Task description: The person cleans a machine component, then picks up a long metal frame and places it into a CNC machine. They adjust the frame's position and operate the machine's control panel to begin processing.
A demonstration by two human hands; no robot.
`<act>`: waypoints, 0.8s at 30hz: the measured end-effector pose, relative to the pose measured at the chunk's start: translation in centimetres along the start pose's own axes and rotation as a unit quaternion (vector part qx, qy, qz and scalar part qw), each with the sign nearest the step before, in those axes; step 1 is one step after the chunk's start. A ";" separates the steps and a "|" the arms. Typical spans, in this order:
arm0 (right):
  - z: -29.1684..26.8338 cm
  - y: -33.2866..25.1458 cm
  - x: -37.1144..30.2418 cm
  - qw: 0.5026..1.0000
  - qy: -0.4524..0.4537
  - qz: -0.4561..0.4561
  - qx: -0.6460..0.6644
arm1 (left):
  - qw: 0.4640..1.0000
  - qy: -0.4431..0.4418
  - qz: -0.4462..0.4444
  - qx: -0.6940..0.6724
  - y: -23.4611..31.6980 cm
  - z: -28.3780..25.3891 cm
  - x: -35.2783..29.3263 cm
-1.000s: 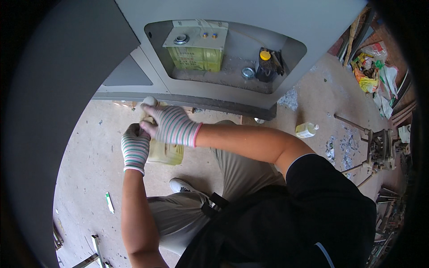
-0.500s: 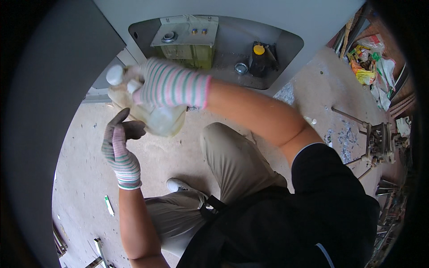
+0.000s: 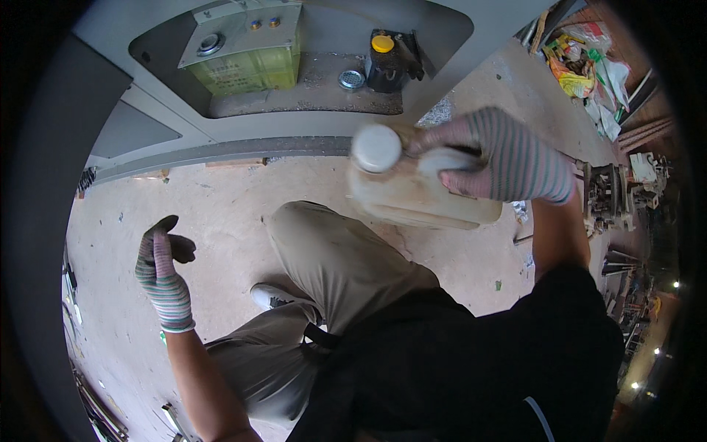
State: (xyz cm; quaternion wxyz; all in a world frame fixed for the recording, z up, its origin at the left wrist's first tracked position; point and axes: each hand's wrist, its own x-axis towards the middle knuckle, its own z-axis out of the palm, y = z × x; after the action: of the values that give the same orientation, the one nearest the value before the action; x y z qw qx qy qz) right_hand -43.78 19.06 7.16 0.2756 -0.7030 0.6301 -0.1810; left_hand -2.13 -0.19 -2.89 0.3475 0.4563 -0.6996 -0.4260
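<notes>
My right hand (image 3: 508, 158), in a striped knit glove, grips the handle of a cloudy plastic jug (image 3: 420, 193). The jug's white cap (image 3: 376, 148) is on its neck at the left; motion blurs the jug and hand a little. On the left, my left hand (image 3: 166, 272) hangs above the floor in a similar glove with dark fingertips, fingers bent and apart, nothing in them. Ahead, a yellow-green tank (image 3: 250, 71) with a metal top stands in a machine recess. A round filler opening (image 3: 210, 44) sits on that top. Near the tank lies a round metal cap (image 3: 351, 79).
A dark bottle with a yellow cap (image 3: 383, 46) stands in the recess, right of the metal cap. Plastic bags (image 3: 589, 70) lie at the far right. A metal fixture (image 3: 607, 195) stands beyond my right hand. Metal bars (image 3: 99, 409) lie at the lower left.
My right hand has carried the jug from the left, near my left hand, over to the right. The hands are now far apart. The view has shifted, so the recess appears higher and further left.
</notes>
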 end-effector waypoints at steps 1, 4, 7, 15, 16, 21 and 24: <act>1.0 1.6 -1.4 0.995 -0.011 0.096 0.010 | 1.000 -0.017 0.003 -0.005 -0.2 -0.2 0.2; 3.2 7.6 -4.7 0.972 -0.069 0.224 -0.033 | 0.999 -0.031 -0.015 -0.002 -0.4 -0.6 0.7; 5.2 15.2 -7.6 0.940 -0.042 0.334 -0.061 | 0.997 -0.069 -0.026 0.023 0.0 -0.4 1.2; 15.9 34.2 -12.0 0.854 0.130 0.495 -0.095 | 0.987 -0.151 -0.032 -0.032 0.8 1.5 1.5; 16.7 35.6 -12.3 0.847 0.148 0.498 -0.115 | 0.987 -0.155 -0.036 -0.031 0.7 1.7 1.7; 15.6 35.6 -13.2 0.857 0.088 0.484 -0.150 | 0.985 -0.170 -0.034 -0.007 0.0 2.4 2.2; 13.2 29.2 -11.3 0.811 -0.051 0.525 -0.253 | 0.983 -0.180 -0.042 0.005 -0.2 2.4 2.0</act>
State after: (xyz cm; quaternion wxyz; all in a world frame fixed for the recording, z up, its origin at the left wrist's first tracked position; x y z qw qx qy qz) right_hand -60.41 30.77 -20.08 0.1730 -0.3182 0.9119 0.1932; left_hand -4.88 -1.42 -3.88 0.1954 0.4027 -0.7331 -0.5120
